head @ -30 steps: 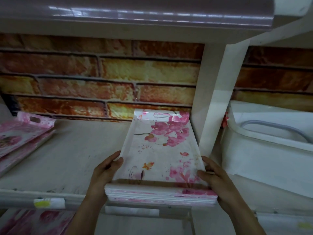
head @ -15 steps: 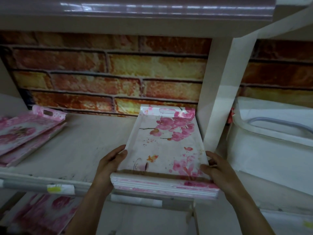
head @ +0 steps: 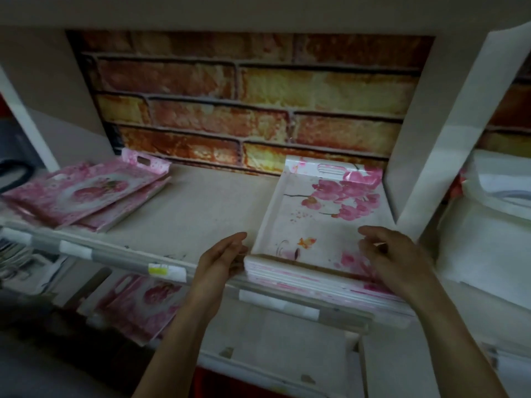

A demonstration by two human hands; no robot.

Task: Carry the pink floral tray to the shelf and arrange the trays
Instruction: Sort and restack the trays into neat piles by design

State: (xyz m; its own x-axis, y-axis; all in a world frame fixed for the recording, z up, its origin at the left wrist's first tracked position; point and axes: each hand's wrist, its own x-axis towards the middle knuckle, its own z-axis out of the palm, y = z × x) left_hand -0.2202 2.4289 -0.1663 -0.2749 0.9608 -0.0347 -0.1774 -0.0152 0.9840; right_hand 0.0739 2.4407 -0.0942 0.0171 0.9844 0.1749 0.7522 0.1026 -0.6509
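Both hands have released the pink floral tray (head: 316,225): left hand (head: 221,259) flat, fingers straight, at its front corner farthest from the white upright (head: 416,168); right hand (head: 393,254) loose, empty, over the front edge nearer it. It lies on the shelf (head: 201,214) just beside the upright, front overhanging. Risk: a nudge slides it off.

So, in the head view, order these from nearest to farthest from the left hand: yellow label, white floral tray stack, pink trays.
1. White floral tray stack, just right of the left hand.
2. Yellow label, on the shelf edge, to the hand's left.
3. Pink trays, far left on the shelf.
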